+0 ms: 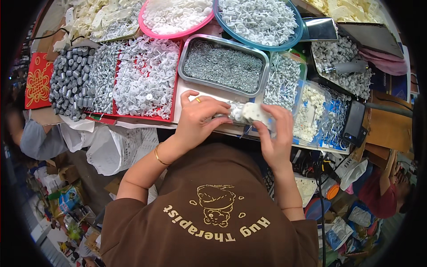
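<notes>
At the front edge of the bench, my right hand [279, 135] grips a small white plastic part [257, 112] between thumb and fingertips. My left hand [201, 118], with a ring and a bracelet on it, is closed in a pinch just left of that part. Between the two hands shows a blurred, pale, shiny piece [236, 111]; whether it is joined to the white part I cannot tell. What lies inside the left fingertips is mostly hidden. Just beyond my hands stands a metal tray [181, 66] of small silver screws or pins [222, 66].
A red tray [176, 100] of white round-headed pieces lies left, beside grey cylinders [71, 80]. Behind are a pink bowl [141, 22] and a blue bowl [300, 33]. A screwdriver-like tool [349, 67] and a phone-like black device [354, 122] sit right. Other people work at both sides.
</notes>
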Demonstrator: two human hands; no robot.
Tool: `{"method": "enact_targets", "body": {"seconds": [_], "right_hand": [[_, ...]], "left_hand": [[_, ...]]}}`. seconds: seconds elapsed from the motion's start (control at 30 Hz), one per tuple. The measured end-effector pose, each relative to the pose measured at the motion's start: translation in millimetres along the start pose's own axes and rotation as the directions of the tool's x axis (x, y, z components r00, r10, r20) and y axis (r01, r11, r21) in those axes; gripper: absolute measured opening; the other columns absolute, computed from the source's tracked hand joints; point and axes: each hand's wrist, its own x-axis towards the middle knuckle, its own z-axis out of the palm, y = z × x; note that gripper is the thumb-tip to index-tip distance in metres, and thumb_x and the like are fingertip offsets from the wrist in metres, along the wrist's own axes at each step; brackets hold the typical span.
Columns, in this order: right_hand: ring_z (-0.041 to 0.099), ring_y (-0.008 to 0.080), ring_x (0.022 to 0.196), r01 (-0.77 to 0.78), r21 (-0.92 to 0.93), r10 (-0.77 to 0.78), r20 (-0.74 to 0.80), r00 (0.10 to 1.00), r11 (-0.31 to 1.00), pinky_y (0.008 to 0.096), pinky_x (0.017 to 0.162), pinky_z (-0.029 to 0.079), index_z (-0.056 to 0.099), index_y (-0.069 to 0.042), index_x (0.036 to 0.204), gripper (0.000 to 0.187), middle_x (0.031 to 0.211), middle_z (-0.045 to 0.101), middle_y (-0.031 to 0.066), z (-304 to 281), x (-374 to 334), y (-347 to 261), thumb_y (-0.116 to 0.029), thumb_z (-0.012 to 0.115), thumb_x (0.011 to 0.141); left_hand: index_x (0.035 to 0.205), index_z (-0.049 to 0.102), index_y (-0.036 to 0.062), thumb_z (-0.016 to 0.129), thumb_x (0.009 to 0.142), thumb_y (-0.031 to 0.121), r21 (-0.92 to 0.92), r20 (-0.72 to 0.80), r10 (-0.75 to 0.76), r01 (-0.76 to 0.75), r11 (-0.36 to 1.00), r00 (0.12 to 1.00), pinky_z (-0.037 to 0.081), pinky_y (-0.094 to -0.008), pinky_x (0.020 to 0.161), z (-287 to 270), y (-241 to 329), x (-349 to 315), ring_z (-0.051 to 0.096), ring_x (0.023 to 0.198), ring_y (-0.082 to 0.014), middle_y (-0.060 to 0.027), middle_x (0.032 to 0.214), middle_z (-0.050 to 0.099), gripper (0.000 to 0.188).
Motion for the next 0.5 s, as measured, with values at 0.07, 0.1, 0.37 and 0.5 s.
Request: {"method": "enact_targets", "body": {"seconds": [0.07,0.1,0.37,0.5], "right_hand": [[0.058,0.0309,0.102,0.015,-0.07,-0.011,0.064,0.998,0.997,0.0382,0.09,0.046,0.065,-0.001,0.116,0.034,0.112,0.064,0.0152,9.7,1.0,3.9,-0.008,0.075,0.084],[0.058,0.0305,0.101,0.022,-0.03,-0.021,0.041,0.999,0.999,0.0392,0.089,0.046,0.069,-0.003,0.114,0.036,0.109,0.066,0.0126,12.7,2.0,-1.9,-0.011,0.079,0.08],[0.059,0.0293,0.102,0.023,-0.032,-0.017,0.161,0.987,0.999,0.0398,0.088,0.047,0.071,-0.007,0.116,0.039,0.109,0.066,0.0099,16.5,7.6,-3.1,-0.01,0.08,0.079],[0.059,0.0293,0.103,-0.002,-0.031,0.009,0.243,0.97,1.0,0.0394,0.091,0.046,0.071,-0.007,0.118,0.042,0.113,0.065,0.0114,8.5,11.9,-4.4,-0.011,0.081,0.078]], "left_hand": [[0.087,0.074,0.0136,0.082,0.077,0.02,-0.132,0.055,-0.082,0.088,0.987,0.995,0.029,-0.0427,0.1,2.9,-3.7,-3.1,0.069,0.091,-0.0141,0.0034,0.097,0.076,0.014],[0.087,0.074,0.0136,0.082,0.077,0.02,-0.13,0.055,-0.085,0.091,0.987,0.995,0.029,-0.0427,0.1,3.2,-3.8,-4.1,0.069,0.091,-0.0141,0.0034,0.097,0.076,0.014],[0.111,0.065,0.0103,0.085,0.076,0.019,-0.22,0.29,-0.174,0.242,0.945,0.941,0.027,-0.0424,0.104,-10.2,-5.6,4.6,0.067,0.101,-0.0149,0.0,0.107,0.074,0.041],[0.124,0.06,0.0094,0.087,0.074,0.023,-0.164,0.333,-0.109,0.171,0.971,0.937,0.025,-0.0416,0.104,-15.1,3.4,7.3,0.065,0.103,-0.015,0.001,0.109,0.072,0.058]]}}
